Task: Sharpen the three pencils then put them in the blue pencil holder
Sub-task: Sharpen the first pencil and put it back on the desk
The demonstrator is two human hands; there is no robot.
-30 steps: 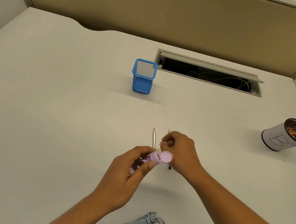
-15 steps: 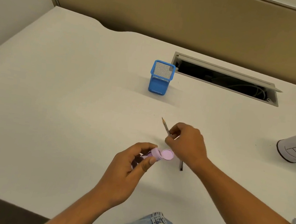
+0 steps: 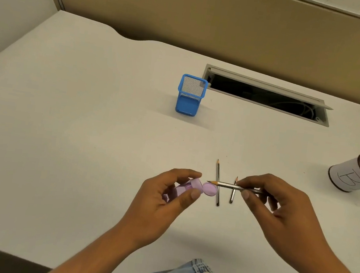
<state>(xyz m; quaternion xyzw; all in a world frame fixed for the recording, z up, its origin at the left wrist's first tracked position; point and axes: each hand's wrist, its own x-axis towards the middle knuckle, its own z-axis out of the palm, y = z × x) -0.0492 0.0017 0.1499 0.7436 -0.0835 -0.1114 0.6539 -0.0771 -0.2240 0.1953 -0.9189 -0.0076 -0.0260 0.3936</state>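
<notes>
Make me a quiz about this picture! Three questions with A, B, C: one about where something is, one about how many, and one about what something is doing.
1. Where does the blue pencil holder stand?
A. Inside a drawer
B. On the floor
C. On the desk, close to the cable slot

2. How many loose pencils lie on the desk, in nobody's grip?
A. One
B. Two
C. Three

3. What is the right hand doing?
A. Pinching a pencil
B. Lying flat on the desk
C. Covering the holder

Answers:
1 C: it stands upright on the desk, just left of the slot.
2 B: two lie side by side between the hands.
3 A: fingers and thumb pinch it, tip aimed at the purple sharpener in the left hand.
</notes>
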